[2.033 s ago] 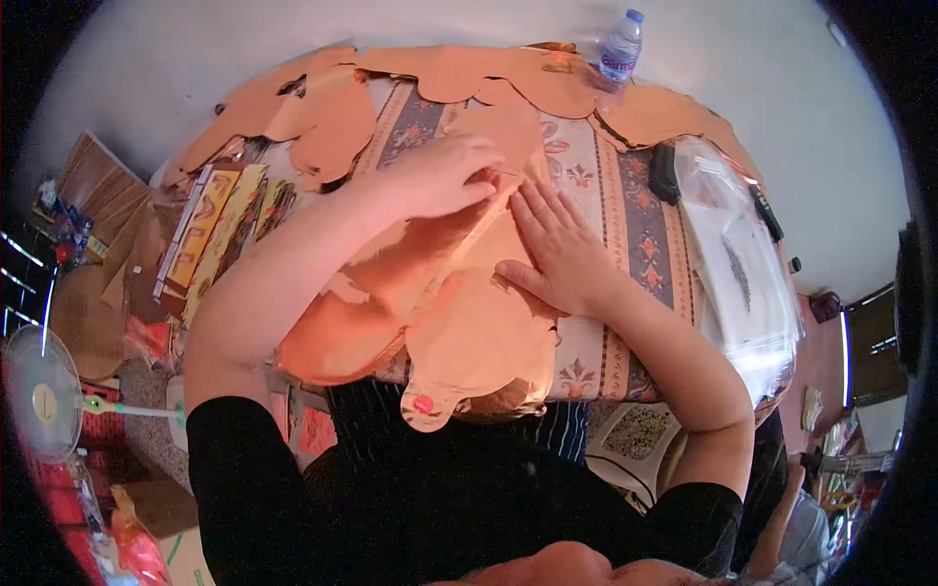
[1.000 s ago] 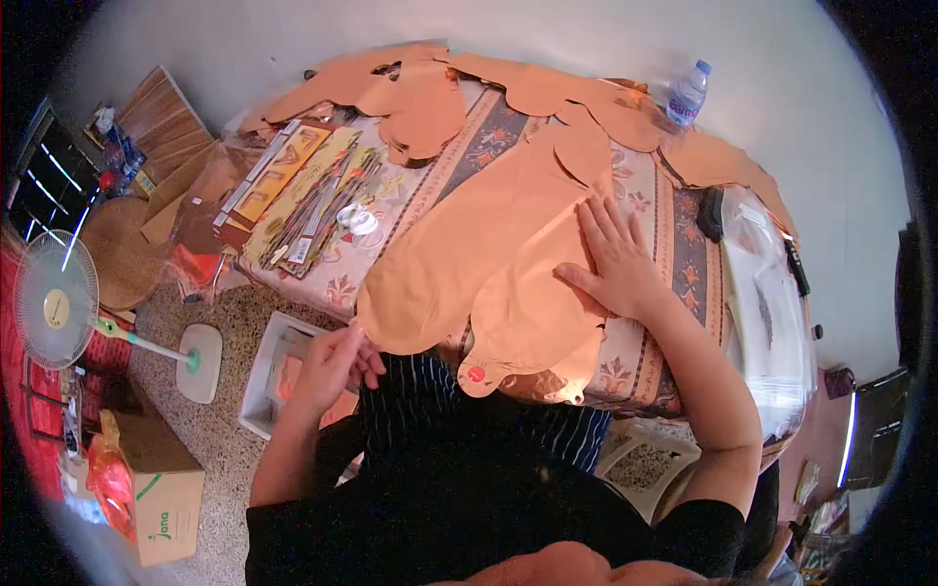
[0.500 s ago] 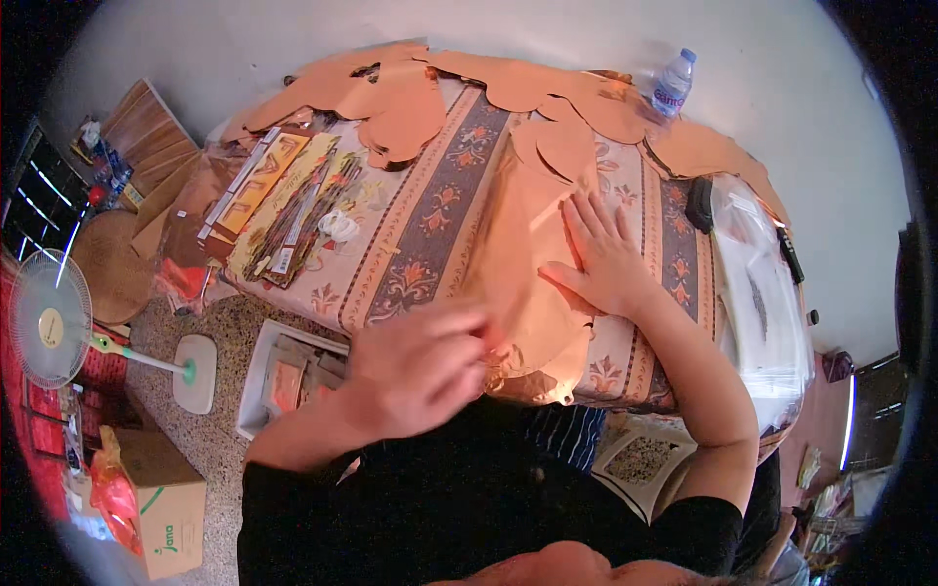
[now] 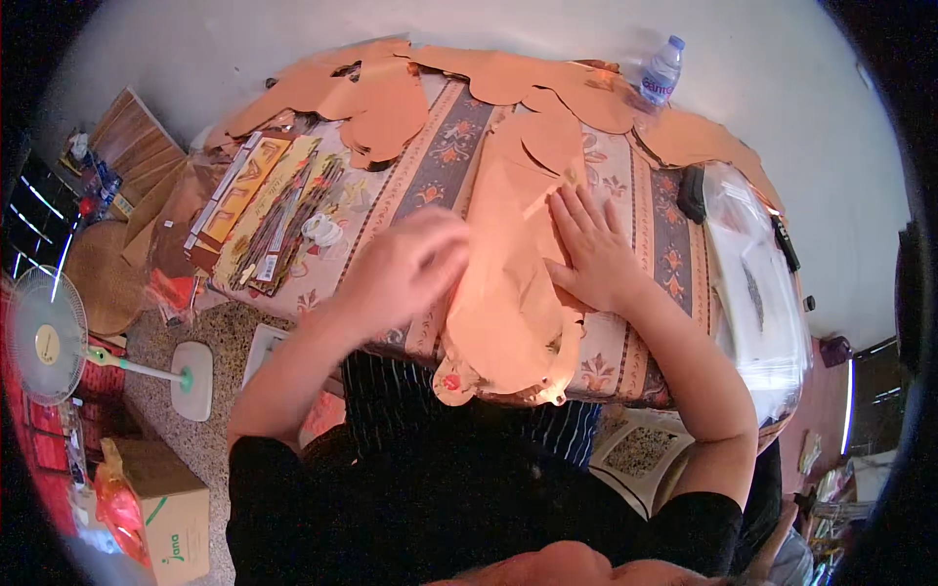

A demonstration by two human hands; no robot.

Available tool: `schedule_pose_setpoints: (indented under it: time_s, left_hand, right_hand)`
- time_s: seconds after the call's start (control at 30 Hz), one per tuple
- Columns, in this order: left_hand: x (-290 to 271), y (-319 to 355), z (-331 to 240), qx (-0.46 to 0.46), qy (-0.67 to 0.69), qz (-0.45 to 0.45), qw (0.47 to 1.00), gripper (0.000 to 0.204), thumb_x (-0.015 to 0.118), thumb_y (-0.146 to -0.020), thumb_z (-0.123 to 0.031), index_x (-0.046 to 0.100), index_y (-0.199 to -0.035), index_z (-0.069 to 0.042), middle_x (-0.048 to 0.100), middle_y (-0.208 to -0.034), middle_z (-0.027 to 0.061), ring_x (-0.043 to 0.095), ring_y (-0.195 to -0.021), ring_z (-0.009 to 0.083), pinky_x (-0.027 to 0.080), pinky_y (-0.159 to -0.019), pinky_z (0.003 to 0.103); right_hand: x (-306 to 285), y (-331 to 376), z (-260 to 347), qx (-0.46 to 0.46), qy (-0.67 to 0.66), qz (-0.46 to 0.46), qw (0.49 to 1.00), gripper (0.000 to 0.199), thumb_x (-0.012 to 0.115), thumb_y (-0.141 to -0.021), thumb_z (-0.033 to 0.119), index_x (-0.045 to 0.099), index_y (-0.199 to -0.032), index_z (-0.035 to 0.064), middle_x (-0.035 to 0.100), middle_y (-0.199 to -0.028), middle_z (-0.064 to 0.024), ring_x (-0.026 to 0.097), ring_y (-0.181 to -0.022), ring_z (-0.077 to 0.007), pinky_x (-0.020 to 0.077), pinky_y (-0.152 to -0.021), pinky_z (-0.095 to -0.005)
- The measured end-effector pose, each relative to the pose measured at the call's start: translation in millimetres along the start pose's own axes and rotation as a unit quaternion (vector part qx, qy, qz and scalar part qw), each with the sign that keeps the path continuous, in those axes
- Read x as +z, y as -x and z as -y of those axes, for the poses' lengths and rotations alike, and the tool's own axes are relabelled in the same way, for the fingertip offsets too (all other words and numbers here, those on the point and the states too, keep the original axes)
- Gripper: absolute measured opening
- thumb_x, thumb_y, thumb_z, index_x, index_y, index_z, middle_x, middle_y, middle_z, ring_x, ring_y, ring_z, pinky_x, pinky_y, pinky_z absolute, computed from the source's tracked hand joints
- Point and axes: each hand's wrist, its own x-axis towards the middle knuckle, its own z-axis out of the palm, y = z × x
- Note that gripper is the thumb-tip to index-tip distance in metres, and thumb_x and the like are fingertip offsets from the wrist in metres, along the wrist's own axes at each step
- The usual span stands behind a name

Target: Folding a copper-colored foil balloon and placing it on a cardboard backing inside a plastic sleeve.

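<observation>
A long orange cut-out sheet (image 4: 508, 234), with rounded lobes and shiny creased patches, lies across the middle of the table. Its near end hangs over the front edge. My right hand (image 4: 598, 254) rests flat on the sheet's right edge, fingers stretched out. Beside the left edge of the sheet is my left hand (image 4: 405, 264), its fingers curled and smeared by motion. Whether it pinches the edge cannot be made out. More orange scalloped cut-outs (image 4: 498, 73) spread along the far side of the table.
Patterned cloth covers the table (image 4: 430, 176). Flat printed packs (image 4: 264, 205) lie at left, beside a small white coil (image 4: 322, 230). Clear plastic sleeves (image 4: 747, 273) sit at right, a water bottle (image 4: 661, 71) at the back. A fan (image 4: 49, 342) and cardboard box (image 4: 176, 523) stand on the floor.
My left hand has moved up and away from the sheet's near end to its left edge. The near end now lies flatter and reaches further left. My right hand stays on the sheet.
</observation>
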Motion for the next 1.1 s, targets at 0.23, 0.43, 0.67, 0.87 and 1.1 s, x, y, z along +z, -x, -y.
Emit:
schedule_pose_setpoints:
  time_s: [0.23,0.43,0.67,0.87,1.1]
  left_hand:
    - [14.1,-22.9,50.3,0.091,-0.072,0.046,0.992,0.053,0.058,-0.091,-0.035,0.051,-0.128,0.002,0.045,-0.138,0.0195,0.036,-0.134,0.0332,0.029,-0.109,0.044]
    - [18.2,-33.5,47.3,0.106,-0.074,0.101,0.986,0.066,0.065,-0.085,-0.044,0.048,-0.128,0.003,0.041,-0.140,0.0200,0.034,-0.135,0.0328,0.027,-0.110,0.047]
    - [17.9,-32.8,57.8,0.134,-0.074,0.095,0.984,0.066,0.072,-0.080,-0.034,0.046,-0.129,0.000,0.041,-0.140,0.0175,0.035,-0.134,0.0326,0.029,-0.111,0.043]
    - [12.9,-40.2,55.5,0.114,-0.067,0.115,0.985,0.065,0.072,-0.079,-0.036,0.047,-0.129,-0.003,0.042,-0.140,0.0173,0.036,-0.133,0.0330,0.031,-0.109,0.043]
    - [13.8,-79.6,63.7,0.017,-0.090,0.050,0.995,0.052,0.058,-0.091,-0.038,0.052,-0.125,0.001,0.046,-0.137,0.0164,0.042,-0.129,0.0316,0.034,-0.107,0.039]
  right_hand:
    - [1.4,-2.2,0.2,-0.007,-0.014,-0.003,1.000,0.081,0.048,-0.087,0.047,0.018,-0.148,0.0031,0.018,-0.154,-0.0170,0.012,-0.144,-0.0324,0.0085,-0.115,-0.0512]
    - [6.0,-2.1,-0.4,-0.008,0.024,-0.010,1.000,0.075,0.044,-0.090,0.042,0.019,-0.148,0.0029,0.019,-0.154,-0.0172,0.012,-0.144,-0.0324,0.0094,-0.115,-0.0513]
    - [-2.4,-2.5,-9.6,-0.005,-0.150,0.012,0.989,0.063,0.031,-0.098,0.039,0.022,-0.147,-0.0007,0.018,-0.154,-0.0189,0.011,-0.144,-0.0330,0.0080,-0.115,-0.0516]
    - [-5.0,-2.8,0.9,0.009,-0.127,0.002,0.992,0.068,0.034,-0.097,0.046,0.023,-0.147,0.0012,0.021,-0.154,-0.0175,0.010,-0.145,-0.0316,0.0056,-0.116,-0.0492]
    - [-6.6,-2.8,5.9,0.025,-0.068,0.014,0.997,0.074,0.039,-0.095,0.050,0.021,-0.148,0.0029,0.019,-0.155,-0.0151,0.009,-0.145,-0.0317,0.0049,-0.116,-0.0482]
